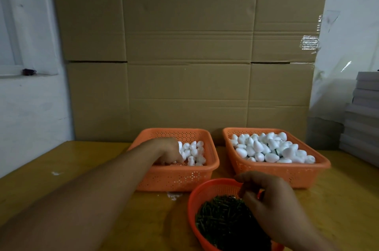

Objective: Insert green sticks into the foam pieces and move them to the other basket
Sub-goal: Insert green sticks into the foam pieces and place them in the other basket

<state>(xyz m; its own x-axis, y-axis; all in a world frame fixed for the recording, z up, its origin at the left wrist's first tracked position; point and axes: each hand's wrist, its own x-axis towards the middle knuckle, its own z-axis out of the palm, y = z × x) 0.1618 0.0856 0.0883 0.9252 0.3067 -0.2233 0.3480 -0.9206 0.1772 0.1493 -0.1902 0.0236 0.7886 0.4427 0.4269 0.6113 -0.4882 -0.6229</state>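
At six o'clock the right hand (272,201) hovers over the round orange basket of dark green sticks (223,218), fingers curled; whether they pinch a stick, I cannot tell. At eleven o'clock the left hand (170,151) digs into the left orange rectangular basket (176,177), fingertips buried among white egg-shaped foam pieces (193,153). The fuller right orange basket (276,170) sits at one o'clock on the yellow wooden table (61,168), brown cardboard wall (188,45) behind.

We see two orange baskets with perforated dot patterns (176,177) (287,174), white foam pieces (270,148) in both, a round orange-red mesh bowl (196,195) of dark green sticks (223,220), yellow-brown table (61,160), plain tan cardboard (188,45) behind.
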